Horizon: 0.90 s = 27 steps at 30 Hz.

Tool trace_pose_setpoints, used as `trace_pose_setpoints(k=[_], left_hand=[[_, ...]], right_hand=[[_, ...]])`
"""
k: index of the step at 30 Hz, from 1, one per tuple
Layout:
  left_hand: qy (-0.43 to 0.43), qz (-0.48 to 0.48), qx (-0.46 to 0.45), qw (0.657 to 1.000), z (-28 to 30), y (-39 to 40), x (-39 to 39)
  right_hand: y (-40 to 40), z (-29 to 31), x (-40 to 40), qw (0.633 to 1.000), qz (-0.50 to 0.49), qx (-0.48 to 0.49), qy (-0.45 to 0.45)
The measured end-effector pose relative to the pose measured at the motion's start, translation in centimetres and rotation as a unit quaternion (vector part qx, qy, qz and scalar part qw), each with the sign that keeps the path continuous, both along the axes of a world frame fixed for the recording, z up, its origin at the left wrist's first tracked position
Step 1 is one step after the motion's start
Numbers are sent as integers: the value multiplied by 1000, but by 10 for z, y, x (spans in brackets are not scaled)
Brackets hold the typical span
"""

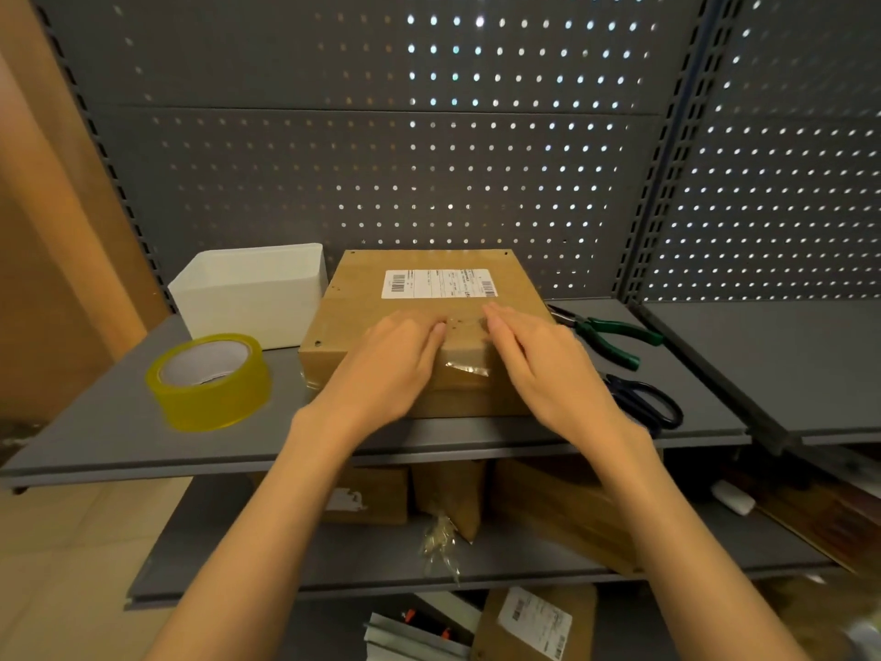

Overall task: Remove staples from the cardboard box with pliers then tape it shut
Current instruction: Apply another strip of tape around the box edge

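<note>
Under both flat, straight-fingered hands, left [391, 360] and right [538, 360], lies the brown cardboard box [429, 298], glossy clear tape [465, 362] between them, yellowish tape roll [210, 381] left, green-handled pliers [605, 333] right.

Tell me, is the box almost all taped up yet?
Nearly. Done: pliers lie set aside, and clear tape crosses the cardboard box. Now: left hand and right hand press it flat. Left: maybe more strips from the tape roll.

White bin [252, 293] back-left, scissors [643, 403] right, prob. dark-handled.
</note>
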<state>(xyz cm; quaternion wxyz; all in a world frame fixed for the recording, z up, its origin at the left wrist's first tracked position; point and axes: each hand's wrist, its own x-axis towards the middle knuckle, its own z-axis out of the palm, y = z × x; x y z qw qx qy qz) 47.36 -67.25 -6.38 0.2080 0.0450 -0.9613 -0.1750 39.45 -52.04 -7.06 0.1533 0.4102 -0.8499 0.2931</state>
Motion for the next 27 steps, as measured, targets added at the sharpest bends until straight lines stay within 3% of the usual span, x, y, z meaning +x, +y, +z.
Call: trace_pose_setpoints(k=[2, 6, 16, 20, 23, 27], left_hand=[[1, -4, -8, 1000, 1, -2, 0], [-21, -7, -113, 993, -5, -2, -3], [-60, -28, -162, 985, -4, -7, -4], [-129, -57, -103, 985, 3, -12, -3], [-121, -86, -3, 989, 12, -14, -3], [-87, -103, -6, 991, 7, -2, -8]], right_hand=[[0, 0, -3, 1000, -3, 3, 20], [-4, -12, -8, 985, -49, 128, 109], [4, -14, -12, 970, -13, 188, 157], [9, -5, -14, 978, 52, 181, 86], [7, 7, -13, 993, 71, 92, -21], [-11, 11, -5, 994, 60, 92, 25]])
